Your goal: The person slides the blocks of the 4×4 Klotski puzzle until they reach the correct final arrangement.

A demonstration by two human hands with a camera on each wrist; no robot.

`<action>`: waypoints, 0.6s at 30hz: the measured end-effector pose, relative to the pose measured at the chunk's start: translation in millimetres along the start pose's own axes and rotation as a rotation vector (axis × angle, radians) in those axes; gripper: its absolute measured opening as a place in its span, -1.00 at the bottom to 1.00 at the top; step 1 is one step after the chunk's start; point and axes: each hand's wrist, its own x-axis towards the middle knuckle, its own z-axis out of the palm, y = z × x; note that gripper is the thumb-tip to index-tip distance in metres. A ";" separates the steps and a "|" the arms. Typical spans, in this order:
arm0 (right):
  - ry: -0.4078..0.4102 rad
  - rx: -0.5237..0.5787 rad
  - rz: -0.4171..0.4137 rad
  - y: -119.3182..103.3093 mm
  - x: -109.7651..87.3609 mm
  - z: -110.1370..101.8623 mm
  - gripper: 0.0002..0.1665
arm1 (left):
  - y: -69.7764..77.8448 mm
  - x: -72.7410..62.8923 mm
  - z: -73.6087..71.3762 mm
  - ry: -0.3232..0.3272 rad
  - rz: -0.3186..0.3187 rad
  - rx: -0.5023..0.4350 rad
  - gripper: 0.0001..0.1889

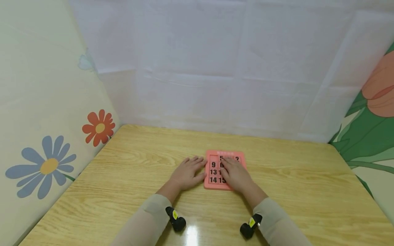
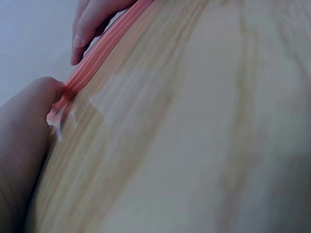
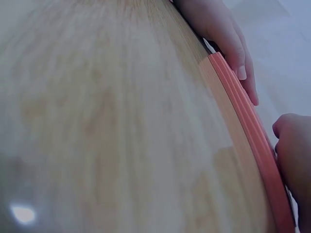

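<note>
The left hand (image 1: 188, 174) lay loose against the pink puzzle (image 1: 217, 173), the right hand (image 1: 237, 174) relaxed over it. Skewed pushing risked jamming tiles (image 1: 213, 179).

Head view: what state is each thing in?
Number puzzle: flat on the table, numbers out of order.
Left hand: fingers extended, at the puzzle's left edge.
Right hand: over the puzzle, covering some tiles.
Wrist cameras: worn over the sleeves.
White cloth: hanging, creased.

Soft, even light, small white glare on the glossy tabletop (image 1: 147, 171), wrist views hazy and blurry.
</note>
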 end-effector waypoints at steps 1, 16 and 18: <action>-0.002 -0.001 -0.003 -0.1 0.1 -0.2 -0.39 | 0.2 -0.1 0.0 -0.001 -0.001 0.001 -0.34; -0.059 -0.003 0.003 -8.6 6.7 0.9 -0.37 | 1.0 -0.5 -1.5 0.001 0.003 0.001 -0.35; -0.065 -0.002 0.003 -10.2 7.6 1.1 -0.37 | 1.0 -0.5 -1.9 0.003 0.006 0.000 -0.35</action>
